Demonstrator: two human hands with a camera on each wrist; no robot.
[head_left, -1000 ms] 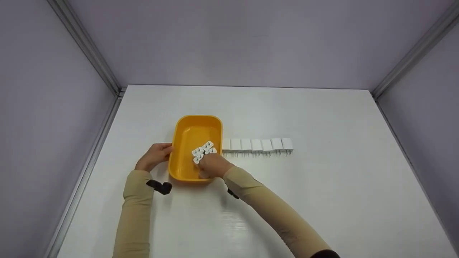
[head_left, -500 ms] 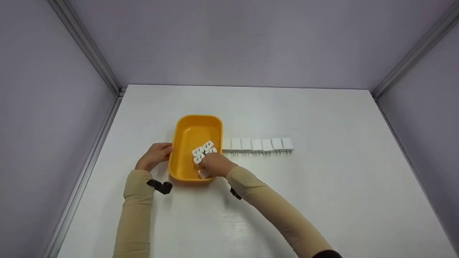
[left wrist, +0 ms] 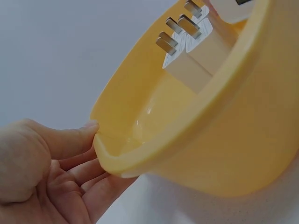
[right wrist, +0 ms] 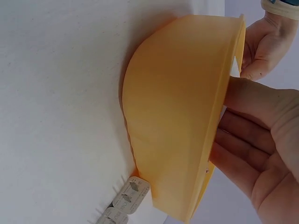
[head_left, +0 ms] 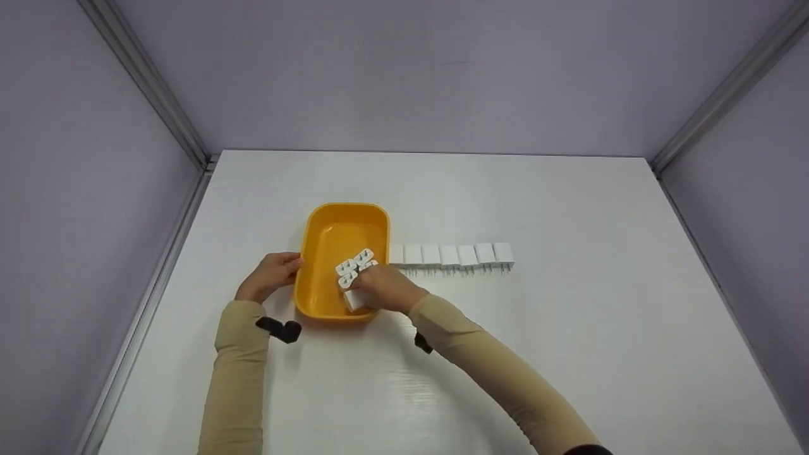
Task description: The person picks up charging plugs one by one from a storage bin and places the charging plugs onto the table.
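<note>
A yellow plastic basin (head_left: 328, 302) stands on the white table. My left hand (head_left: 270, 277) holds its left side; in the left wrist view the thumb (left wrist: 77, 140) lies on the rim with fingers beneath. Inside, several white plug chargers (head_left: 347, 278) stand with their prongs up. My right hand (head_left: 389, 287) reaches over the basin's right rim and grips a white charger (head_left: 355, 301) near the front end. In the left wrist view this charger (left wrist: 231, 10) shows a dark port. The right wrist view hides the fingertips behind the basin wall.
A row of several white chargers (head_left: 449, 254) lies on the table right of the basin, prongs toward the person. The row's left end meets the basin wall. Pale panels (head_left: 430, 76) enclose the table at the back and sides.
My right hand has shifted slightly right and up, and more of the white charger by it shows. My left hand stays on the basin. The row of chargers has not changed.
</note>
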